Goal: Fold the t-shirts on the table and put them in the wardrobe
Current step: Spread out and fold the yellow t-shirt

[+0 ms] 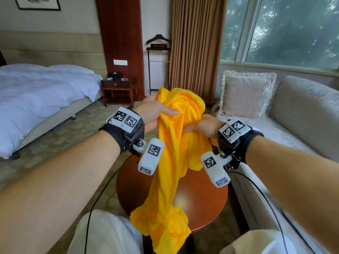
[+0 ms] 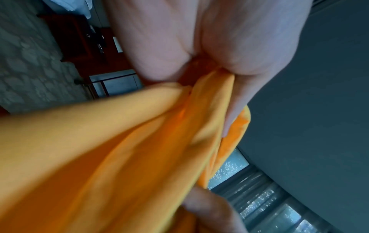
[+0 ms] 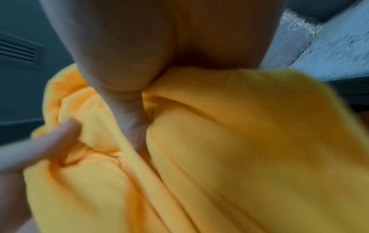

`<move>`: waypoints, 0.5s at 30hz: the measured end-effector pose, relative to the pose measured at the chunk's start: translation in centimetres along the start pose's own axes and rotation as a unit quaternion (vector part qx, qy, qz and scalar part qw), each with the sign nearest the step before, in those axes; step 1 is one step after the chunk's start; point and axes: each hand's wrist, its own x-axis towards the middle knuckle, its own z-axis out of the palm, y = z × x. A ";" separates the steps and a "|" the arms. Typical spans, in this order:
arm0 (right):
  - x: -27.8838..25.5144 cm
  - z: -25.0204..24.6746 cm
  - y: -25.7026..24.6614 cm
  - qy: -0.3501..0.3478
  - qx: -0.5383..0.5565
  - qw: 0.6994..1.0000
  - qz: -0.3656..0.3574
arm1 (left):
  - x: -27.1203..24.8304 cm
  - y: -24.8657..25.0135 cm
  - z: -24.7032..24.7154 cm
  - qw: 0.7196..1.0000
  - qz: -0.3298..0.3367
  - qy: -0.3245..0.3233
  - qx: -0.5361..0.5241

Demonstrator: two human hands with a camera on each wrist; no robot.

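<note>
My left hand (image 1: pixel 154 110) and right hand (image 1: pixel 205 125) both grip the bunched yellow t-shirt (image 1: pixel 170 162); soft, light, limp; regrip at the shoulders

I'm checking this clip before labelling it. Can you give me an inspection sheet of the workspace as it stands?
Surface: round wooden table, glossy; the shirt's lower part drapes over its near edge.
Job's things: one yellow t-shirt, bunched and unfolded, lifted above the table. No wardrobe in view.
Clutter: nothing seen on the table's bare part.
Grippers: left hand grips the shirt's top, thumb over the fabric; right hand holds bunched cloth beside it.
Cables: black cables run from both wrist cameras toward the body.
Surroundings: bed, nightstand, clothes stand, curtain, sofa with cushion, window.
</note>
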 end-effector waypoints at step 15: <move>-0.2 -3.3 -3.2 0.192 0.204 0.960 -0.026 | 1.0 -11.3 1.8 0.921 -0.220 -0.176 0.268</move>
